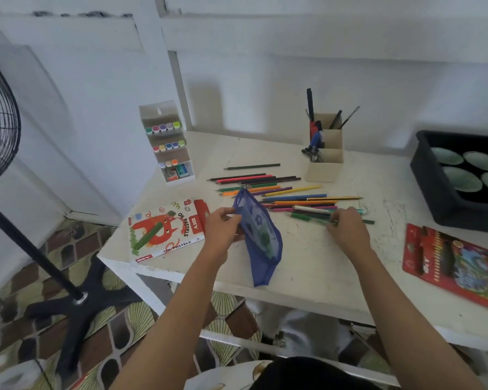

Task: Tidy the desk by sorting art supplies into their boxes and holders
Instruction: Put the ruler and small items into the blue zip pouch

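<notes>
Left grip (223,225) on pouch (258,235), seemingly

Our left hand (223,225) pinches shut near the tabletop's front-left corner; our right hand (348,226), fingers curled down, reaches toward its middle.

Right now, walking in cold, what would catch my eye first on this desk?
Probably the blue mesh pouch at the desk's front middle, held up by the left hand. Behind it lies a bright spread of coloured pencils, where the right hand is reaching. At the left edge lies the red oil pastels box.
</notes>
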Tool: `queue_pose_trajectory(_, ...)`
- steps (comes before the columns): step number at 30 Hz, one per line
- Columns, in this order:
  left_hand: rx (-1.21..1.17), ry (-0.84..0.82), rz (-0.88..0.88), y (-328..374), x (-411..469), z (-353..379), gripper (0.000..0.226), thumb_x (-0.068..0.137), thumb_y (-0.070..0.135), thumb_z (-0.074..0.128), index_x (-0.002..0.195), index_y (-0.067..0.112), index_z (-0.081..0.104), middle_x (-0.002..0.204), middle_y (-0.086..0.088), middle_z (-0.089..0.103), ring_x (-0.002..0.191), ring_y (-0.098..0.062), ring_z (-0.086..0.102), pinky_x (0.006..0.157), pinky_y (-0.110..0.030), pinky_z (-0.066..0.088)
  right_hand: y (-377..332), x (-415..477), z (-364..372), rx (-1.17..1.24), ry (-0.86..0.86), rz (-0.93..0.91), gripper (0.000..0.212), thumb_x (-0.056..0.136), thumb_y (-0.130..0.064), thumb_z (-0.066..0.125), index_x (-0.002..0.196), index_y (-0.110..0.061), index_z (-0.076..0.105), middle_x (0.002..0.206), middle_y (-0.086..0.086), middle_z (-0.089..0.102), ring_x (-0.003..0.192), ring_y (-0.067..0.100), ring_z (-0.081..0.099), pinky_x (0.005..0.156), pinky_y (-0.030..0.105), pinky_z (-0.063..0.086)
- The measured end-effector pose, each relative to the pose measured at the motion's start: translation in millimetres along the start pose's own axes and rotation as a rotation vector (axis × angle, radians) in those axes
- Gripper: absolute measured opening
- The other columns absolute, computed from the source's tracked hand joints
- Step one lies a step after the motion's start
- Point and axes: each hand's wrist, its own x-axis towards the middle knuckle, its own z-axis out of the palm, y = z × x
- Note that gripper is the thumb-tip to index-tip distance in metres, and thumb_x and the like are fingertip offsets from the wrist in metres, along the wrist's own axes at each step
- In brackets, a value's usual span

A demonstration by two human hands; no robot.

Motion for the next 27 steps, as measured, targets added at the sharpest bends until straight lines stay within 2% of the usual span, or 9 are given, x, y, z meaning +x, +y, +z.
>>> queue_pose_trajectory(3,-0.03,0.024,-0.005,-1.0,-2.2,-1.6,0.018,0.094,0.007,0.053,0.111,0.009,0.059,0.09,-0.01,0.066,0.071,-0.017,0.065,0.052,-0.02,0.052,2.4,-2.8,7.1,-0.03,0.028,-0.031,0.02,0.09,-0.018,0.06,0.109,-0.013,0.058,0.113,0.009,0.044,0.075,0.019,0.047,0.064,0.028,0.042)
queue_pose_trajectory(7,-0.04,0.073,-0.014,-2.8,-3.2,7.6,0.016,0.095,0.01,0.054,0.109,0.01,0.058,0.088,-0.008,0.065,0.074,-0.018,0.065,0.056,-0.023,0.053,15.1,-7.4,7.3,-0.015,0.112,-0.084,0.015,0.09,-0.013,0.059,0.105,-0.014,0.061,0.106,0.007,0.046,0.08,0.018,0.044,0.06,0.026,0.035)
queue_pose_trajectory(10,-0.049,0.109,-0.008,-7.0,-5.5,14.9,0.016,0.096,0.013,0.052,0.111,0.011,0.058,0.093,-0.009,0.065,0.077,-0.018,0.064,0.06,-0.025,0.055,22.9,-10.2,2.9,-0.042,0.093,-0.179,0.011,0.091,-0.014,0.056,0.102,-0.014,0.06,0.103,0.004,0.057,0.086,0.016,0.05,0.062,0.025,0.038)
queue_pose_trajectory(14,-0.098,0.164,-0.016,-12.7,-8.8,22.2,0.019,0.096,0.013,0.052,0.113,0.009,0.06,0.097,-0.01,0.066,0.085,-0.025,0.066,0.073,-0.039,0.058,32.9,-13.0,-6.9,0.116,0.038,-0.216,0.008,0.086,-0.008,0.063,0.093,-0.012,0.062,0.091,0.003,0.063,0.074,0.013,0.051,0.067,0.022,0.039)
queue_pose_trajectory(18,-0.105,0.171,-0.002,-13.4,-11.1,28.1,0.017,0.096,0.014,0.052,0.111,0.01,0.06,0.09,-0.007,0.066,0.077,-0.021,0.063,0.074,-0.041,0.056,31.9,-19.0,-23.8,0.424,-0.111,-0.069,0.015,0.083,-0.012,0.069,0.097,-0.015,0.064,0.084,0.0,0.065,0.065,0.011,0.055,0.061,0.02,0.044)
queue_pose_trajectory(20,-0.096,0.172,0.004,-13.0,-11.6,29.7,0.017,0.096,0.014,0.052,0.111,0.01,0.06,0.089,-0.008,0.066,0.074,-0.021,0.062,0.074,-0.042,0.056,25.9,-24.3,-34.3,0.63,-0.262,0.04,0.015,0.085,-0.009,0.067,0.099,-0.012,0.065,0.081,0.006,0.068,0.059,0.012,0.055,0.054,0.021,0.045)
queue_pose_trajectory(23,-0.103,0.179,0.001,-12.1,-12.3,30.3,0.019,0.096,0.014,0.052,0.112,0.01,0.061,0.094,-0.011,0.066,0.077,-0.023,0.063,0.076,-0.045,0.056,9.4,-37.1,-48.8,0.863,-0.464,0.051,0.015,0.087,-0.004,0.062,0.102,-0.007,0.064,0.077,0.01,0.071,0.048,0.008,0.049,0.046,0.019,0.042)
queue_pose_trajectory(27,-0.12,0.183,-0.007,-11.6,-13.1,29.8,0.018,0.095,0.013,0.053,0.111,0.009,0.061,0.088,-0.009,0.066,0.077,-0.025,0.062,0.078,-0.049,0.055,-25.8,-53.9,-56.8,0.844,-0.592,-0.034,0.014,0.087,-0.006,0.062,0.101,-0.007,0.066,0.075,0.01,0.072,0.045,0.005,0.047,0.043,0.016,0.039)
